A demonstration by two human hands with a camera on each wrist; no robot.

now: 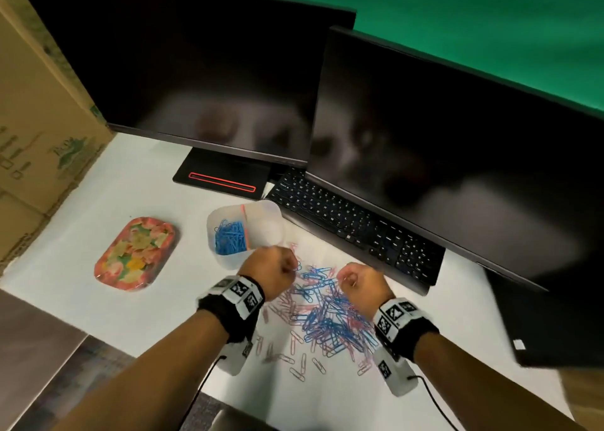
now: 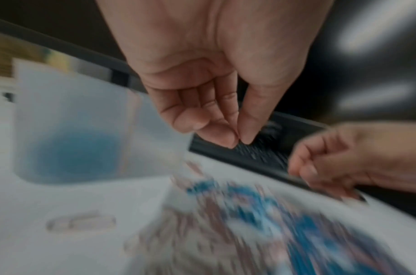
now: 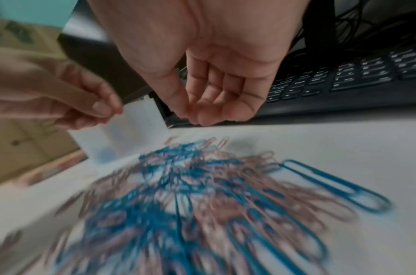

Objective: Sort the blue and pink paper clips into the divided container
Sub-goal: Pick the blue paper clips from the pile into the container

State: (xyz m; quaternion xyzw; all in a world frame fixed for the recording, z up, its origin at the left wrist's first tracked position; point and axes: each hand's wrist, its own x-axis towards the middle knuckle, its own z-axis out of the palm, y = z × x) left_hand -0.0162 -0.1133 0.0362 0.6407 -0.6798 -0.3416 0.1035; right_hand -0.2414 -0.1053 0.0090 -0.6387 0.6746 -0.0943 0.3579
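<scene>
White counter in front of a green backdrop, two dark monitors at the back and a black keyboard tucked partly under the right one.

Grip first: the left hand has thumb and fingertips pressed together in a pinch, other fingers curled in. Honestly can't tell if there's a clip in there, the left wrist view is too smeared. The right hand is loosely curled, thumb close to the fingers; in the right wrist view the palm looks empty and the fingers hang relaxed, though the head view shows a thin glint at the fingers that I can't make out.

Both hands hover over the far edge of the pile of blue and pink paper clips, which is spread on the counter, with a few pink strays at the near edge.

Just beyond the left hand sits the divided container, translucent white. Its left compartment holds a heap of blue clips. The right compartment looks empty from here.

Further left, a floral tray, and cardboard boxes stacked along the left edge.
</scene>
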